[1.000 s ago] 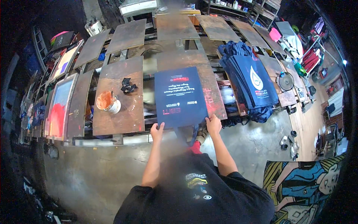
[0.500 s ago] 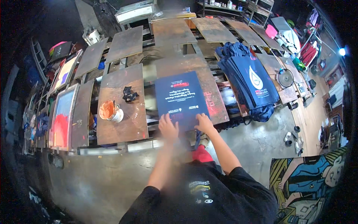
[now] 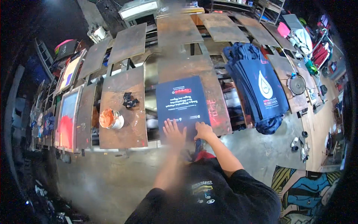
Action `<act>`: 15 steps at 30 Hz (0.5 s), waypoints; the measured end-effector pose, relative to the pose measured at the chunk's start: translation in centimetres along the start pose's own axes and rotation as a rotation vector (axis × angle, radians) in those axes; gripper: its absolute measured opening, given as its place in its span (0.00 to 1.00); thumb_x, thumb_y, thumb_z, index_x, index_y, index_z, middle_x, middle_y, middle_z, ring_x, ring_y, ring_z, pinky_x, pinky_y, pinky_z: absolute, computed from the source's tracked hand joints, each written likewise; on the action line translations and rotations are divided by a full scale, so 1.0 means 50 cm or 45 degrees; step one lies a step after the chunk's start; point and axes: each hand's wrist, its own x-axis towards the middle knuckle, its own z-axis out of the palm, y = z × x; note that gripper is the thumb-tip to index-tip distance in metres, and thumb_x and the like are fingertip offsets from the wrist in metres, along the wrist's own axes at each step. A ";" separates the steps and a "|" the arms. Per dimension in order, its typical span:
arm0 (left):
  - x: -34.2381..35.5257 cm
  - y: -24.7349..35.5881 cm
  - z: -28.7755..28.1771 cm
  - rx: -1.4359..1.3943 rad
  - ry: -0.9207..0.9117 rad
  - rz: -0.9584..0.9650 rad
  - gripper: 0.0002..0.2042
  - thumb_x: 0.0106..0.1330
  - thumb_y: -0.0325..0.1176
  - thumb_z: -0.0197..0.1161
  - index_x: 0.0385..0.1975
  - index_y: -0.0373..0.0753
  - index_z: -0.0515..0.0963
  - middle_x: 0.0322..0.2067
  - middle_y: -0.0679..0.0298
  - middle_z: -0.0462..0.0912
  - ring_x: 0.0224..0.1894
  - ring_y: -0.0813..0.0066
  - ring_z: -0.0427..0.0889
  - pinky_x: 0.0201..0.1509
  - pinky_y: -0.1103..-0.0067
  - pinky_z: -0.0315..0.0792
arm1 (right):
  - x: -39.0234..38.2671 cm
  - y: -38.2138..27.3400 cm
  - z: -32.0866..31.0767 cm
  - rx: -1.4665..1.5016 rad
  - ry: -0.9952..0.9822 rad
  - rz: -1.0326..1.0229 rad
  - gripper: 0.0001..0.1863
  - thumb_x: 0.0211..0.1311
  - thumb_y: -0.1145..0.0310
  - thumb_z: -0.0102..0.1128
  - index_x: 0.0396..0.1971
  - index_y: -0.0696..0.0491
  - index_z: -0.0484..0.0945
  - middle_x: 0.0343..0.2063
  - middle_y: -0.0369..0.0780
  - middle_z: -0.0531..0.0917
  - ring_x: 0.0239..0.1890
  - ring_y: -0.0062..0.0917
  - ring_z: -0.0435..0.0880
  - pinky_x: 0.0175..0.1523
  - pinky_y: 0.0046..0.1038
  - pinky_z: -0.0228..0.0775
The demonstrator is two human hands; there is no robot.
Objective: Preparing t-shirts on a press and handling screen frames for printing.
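Observation:
A navy fabric bag (image 3: 181,99) with white and red print lies flat on a brown board directly before me. My left hand (image 3: 174,130) rests on its near left part, palm down with fingers spread. At the near right edge of the bag, my right hand (image 3: 204,131) has its fingers curled in against the fabric, seemingly pinching it. A dark strap (image 3: 197,146) hangs below the board's near edge between my hands.
Left of the bag, a tub of orange ink (image 3: 112,119) and a crumpled black scrap (image 3: 130,100) sit on another board. Framed screens (image 3: 68,117) stand farther left. Rightward lies a stack of navy bags (image 3: 257,86), then a round metal-rimmed object (image 3: 297,84).
My left hand has flattened, with its fingers spread on the bag. The right hand's fingers have curled in at the near edge. The whole view has shifted slightly.

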 end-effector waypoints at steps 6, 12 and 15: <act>0.001 0.005 0.015 -0.003 -0.032 -0.022 0.38 0.62 0.56 0.59 0.68 0.38 0.63 0.72 0.49 0.55 0.75 0.53 0.49 0.76 0.56 0.42 | 0.045 -0.008 -0.033 -0.162 -0.215 -0.050 0.37 0.36 0.49 0.79 0.45 0.54 0.74 0.45 0.49 0.81 0.51 0.44 0.82 0.52 0.42 0.77; 0.005 -0.005 0.015 0.167 -0.240 0.030 0.39 0.61 0.56 0.57 0.70 0.42 0.59 0.72 0.47 0.52 0.75 0.51 0.47 0.75 0.55 0.40 | 0.110 -0.141 -0.073 0.100 0.218 -0.634 0.19 0.56 0.57 0.60 0.44 0.52 0.78 0.49 0.46 0.81 0.54 0.41 0.78 0.58 0.45 0.71; 0.010 -0.004 0.018 0.124 -0.244 -0.020 0.38 0.61 0.57 0.55 0.71 0.47 0.59 0.71 0.53 0.55 0.75 0.53 0.49 0.75 0.56 0.42 | 0.207 -0.168 0.046 -0.039 0.390 -0.949 0.27 0.63 0.53 0.56 0.58 0.52 0.72 0.61 0.48 0.71 0.69 0.43 0.63 0.69 0.51 0.55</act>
